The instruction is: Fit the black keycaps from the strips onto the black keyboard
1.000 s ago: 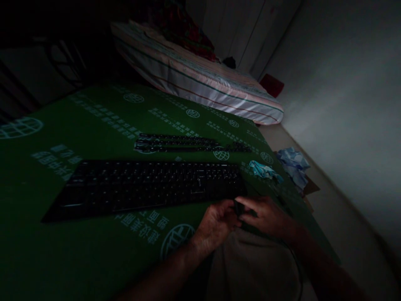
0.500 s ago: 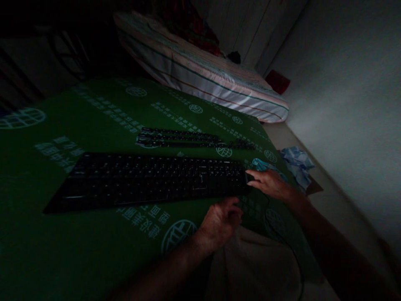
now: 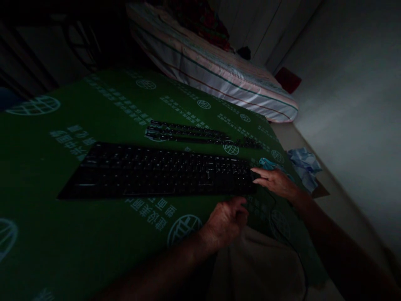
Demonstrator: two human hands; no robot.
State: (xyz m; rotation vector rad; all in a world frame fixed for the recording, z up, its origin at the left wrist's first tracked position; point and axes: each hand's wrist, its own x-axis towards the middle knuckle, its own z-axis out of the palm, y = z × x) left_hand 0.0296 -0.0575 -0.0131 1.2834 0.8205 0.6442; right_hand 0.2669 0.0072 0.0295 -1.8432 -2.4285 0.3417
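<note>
A long black keyboard (image 3: 150, 173) lies on a green printed cloth (image 3: 103, 234). My right hand (image 3: 277, 182) is at the keyboard's right end, with thumb and forefinger closed about its edge. Near the front right edge, my left hand (image 3: 227, 221) is held just off the keyboard, its fingers curled in. Whether anything small sits between those fingers is too dark to tell. Behind the keyboard, strips of loose black keys (image 3: 191, 133) lie in rows, with a smaller cluster of keys (image 3: 249, 142) to their right.
A black cable (image 3: 283, 236) runs from near the keyboard's right end toward me. Blue crumpled cloth (image 3: 266, 163) lies beyond my right hand. Past the table are a striped mattress (image 3: 219, 79), a pale wall (image 3: 354, 96) and a blue-white bundle (image 3: 303, 163) on the floor.
The whole view has shifted, so things appear slightly farther right. Both hands keep nearly the same places beside the keyboard.
</note>
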